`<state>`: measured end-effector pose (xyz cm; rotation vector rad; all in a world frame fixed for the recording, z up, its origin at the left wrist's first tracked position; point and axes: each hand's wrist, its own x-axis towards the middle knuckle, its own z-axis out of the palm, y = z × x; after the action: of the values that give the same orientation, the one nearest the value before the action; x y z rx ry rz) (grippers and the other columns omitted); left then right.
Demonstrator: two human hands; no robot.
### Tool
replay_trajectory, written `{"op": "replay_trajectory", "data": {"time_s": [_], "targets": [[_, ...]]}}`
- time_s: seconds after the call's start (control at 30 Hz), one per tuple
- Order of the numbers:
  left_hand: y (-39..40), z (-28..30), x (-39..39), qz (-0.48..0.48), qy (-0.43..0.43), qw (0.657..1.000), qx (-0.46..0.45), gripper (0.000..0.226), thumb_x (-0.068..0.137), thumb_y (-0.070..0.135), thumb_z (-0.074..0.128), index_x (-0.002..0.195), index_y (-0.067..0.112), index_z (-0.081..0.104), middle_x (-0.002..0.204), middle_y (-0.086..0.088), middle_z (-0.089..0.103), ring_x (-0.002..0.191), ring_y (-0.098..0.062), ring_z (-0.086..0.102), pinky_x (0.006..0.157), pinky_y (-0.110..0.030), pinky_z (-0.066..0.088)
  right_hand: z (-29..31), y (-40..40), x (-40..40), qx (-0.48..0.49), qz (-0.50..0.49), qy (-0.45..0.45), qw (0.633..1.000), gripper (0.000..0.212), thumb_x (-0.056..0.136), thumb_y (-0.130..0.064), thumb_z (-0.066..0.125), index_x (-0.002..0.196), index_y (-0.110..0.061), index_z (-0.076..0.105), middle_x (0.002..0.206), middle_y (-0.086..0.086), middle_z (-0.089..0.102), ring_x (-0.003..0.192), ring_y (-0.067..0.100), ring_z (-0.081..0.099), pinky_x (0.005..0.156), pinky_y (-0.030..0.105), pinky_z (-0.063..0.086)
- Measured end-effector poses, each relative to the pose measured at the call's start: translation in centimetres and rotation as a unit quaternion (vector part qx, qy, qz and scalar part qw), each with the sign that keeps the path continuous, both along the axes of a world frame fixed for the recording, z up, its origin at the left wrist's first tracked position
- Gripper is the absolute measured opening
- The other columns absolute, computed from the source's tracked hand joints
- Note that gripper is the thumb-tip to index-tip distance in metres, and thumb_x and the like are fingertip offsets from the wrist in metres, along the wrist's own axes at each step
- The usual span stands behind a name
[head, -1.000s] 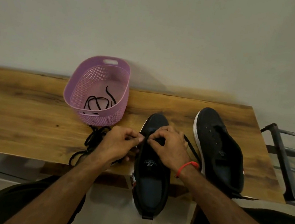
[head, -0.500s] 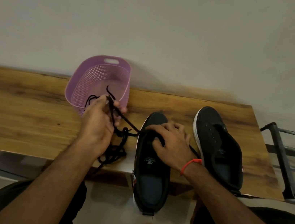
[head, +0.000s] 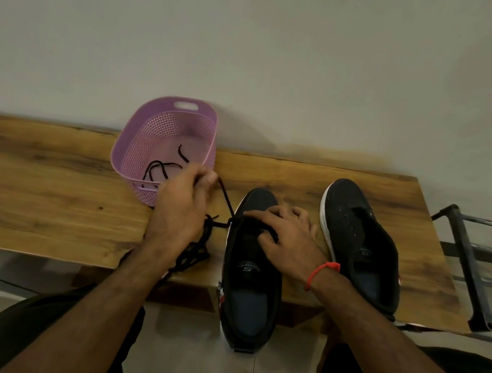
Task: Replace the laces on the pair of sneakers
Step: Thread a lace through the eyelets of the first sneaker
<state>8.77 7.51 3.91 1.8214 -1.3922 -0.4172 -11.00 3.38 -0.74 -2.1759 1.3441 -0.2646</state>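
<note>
Head view: left hand (head: 180,208) pinching taut lace (head: 226,200), right hand (head: 290,235) fingers spread on sneaker (head: 253,269).

The left hand (head: 180,205) is raised, its fingers curled in a pinching grip on a black lace (head: 224,198). The right hand (head: 287,234) lies palm-down, fingers spread and bent on the near sneaker (head: 251,285).

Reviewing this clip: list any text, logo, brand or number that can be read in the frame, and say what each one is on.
"S": a light logo letter on the tongue label of the near sneaker, seen upside down; the word arched beside it is too blurred to read.
A small light mark on the tongue of the far sneaker, too small to read.
No readable text on the purple basket, the laces or the wooden table.
</note>
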Motion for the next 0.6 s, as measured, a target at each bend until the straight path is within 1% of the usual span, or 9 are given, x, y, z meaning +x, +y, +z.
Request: {"op": "replay_trajectory", "data": {"time_s": [0.03,0.1,0.17,0.23,0.27,0.33,0.4,0.5,0.6], "targets": [[-0.1,0.5,0.1,0.033,0.041,0.998,-0.047,0.012,0.105,0.033,0.049,0.104,0.028,0.06,0.089,0.016,0.059,0.08,0.008,0.056,0.064,-0.01,0.043,0.0,0.0,-0.1,0.004,0.002,0.0,1.0,0.047,0.096,-0.03,0.045,0.136,-0.055,0.045,0.142,-0.008,0.041,0.136,0.024,0.017,0.111,0.048,0.017],[-0.3,0.9,0.4,0.048,0.084,0.994,-0.054,0.014,0.106,0.033,0.047,0.106,0.027,0.06,0.097,0.011,0.058,0.089,0.0,0.056,0.074,-0.019,0.047,0.0,0.0,-0.1,0.007,0.003,-0.001,1.0,0.048,0.096,-0.03,0.045,0.137,-0.056,0.043,0.144,-0.007,0.039,0.137,0.025,0.016,0.112,0.05,0.017],[-0.3,0.5,0.5,0.015,0.093,0.995,0.024,0.015,0.106,0.033,0.047,0.103,0.026,0.06,0.099,0.007,0.06,0.085,-0.008,0.057,0.073,-0.028,0.047,-0.2,0.0,-0.1,0.008,0.005,-0.003,1.0,0.05,0.096,-0.03,0.044,0.138,-0.056,0.041,0.145,-0.008,0.039,0.138,0.026,0.016,0.113,0.052,0.017],[-0.1,-0.4,-0.2,-0.029,0.116,0.987,0.111,0.013,0.106,0.03,0.047,0.102,0.027,0.059,0.104,0.008,0.066,0.078,-0.008,0.055,0.074,-0.031,0.047,-0.3,0.0,0.0,0.006,0.008,0.002,1.0,0.05,0.096,-0.03,0.042,0.138,-0.057,0.04,0.145,-0.009,0.039,0.139,0.027,0.017,0.113,0.053,0.017],[-0.1,-0.8,-0.6,-0.05,0.122,0.981,0.143,0.012,0.106,0.028,0.047,0.103,0.028,0.058,0.109,0.009,0.067,0.079,-0.006,0.055,0.076,-0.031,0.047,-0.4,0.0,0.1,0.002,0.01,0.005,1.0,0.049,0.096,-0.031,0.042,0.137,-0.057,0.041,0.145,-0.01,0.039,0.138,0.027,0.017,0.113,0.053,0.017],[-0.3,-1.3,-1.4,-0.085,0.112,0.972,0.189,0.008,0.105,0.027,0.051,0.107,0.028,0.059,0.115,0.01,0.066,0.094,-0.006,0.059,0.078,-0.026,0.045,-0.6,-0.1,0.3,-0.007,0.013,0.01,1.0,0.048,0.095,-0.031,0.041,0.137,-0.056,0.042,0.145,-0.01,0.04,0.137,0.027,0.018,0.111,0.052,0.018],[-0.5,-1.5,-2.0,-0.109,0.081,0.966,0.22,0.021,0.101,0.029,0.06,0.121,0.028,0.062,0.119,0.01,0.065,0.11,-0.008,0.059,0.082,-0.022,0.044,-0.8,-0.1,0.4,-0.006,0.014,0.012,1.0,0.045,0.095,-0.033,0.042,0.137,-0.051,0.045,0.146,-0.01,0.039,0.137,0.027,0.017,0.109,0.051,0.017],[-0.4,-2.0,-2.6,-0.107,0.0,0.972,0.207,0.022,0.096,0.028,0.068,0.117,0.023,0.071,0.102,0.01,0.067,0.102,-0.008,0.061,0.072,-0.014,0.039,-1.0,0.0,0.5,0.002,0.01,0.011,1.0,0.041,0.095,-0.034,0.042,0.134,-0.047,0.049,0.147,-0.008,0.037,0.136,0.027,0.018,0.108,0.051,0.018],[-0.2,-2.8,-2.7,-0.089,-0.008,0.977,0.196,0.013,0.095,0.023,0.068,0.107,0.021,0.074,0.096,0.007,0.069,0.09,-0.002,0.06,0.069,-0.012,0.038,-1.0,0.1,0.6,0.007,0.011,0.017,1.0,0.039,0.096,-0.035,0.041,0.13,-0.047,0.053,0.146,-0.007,0.038,0.136,0.026,0.018,0.108,0.05,0.018]]}}
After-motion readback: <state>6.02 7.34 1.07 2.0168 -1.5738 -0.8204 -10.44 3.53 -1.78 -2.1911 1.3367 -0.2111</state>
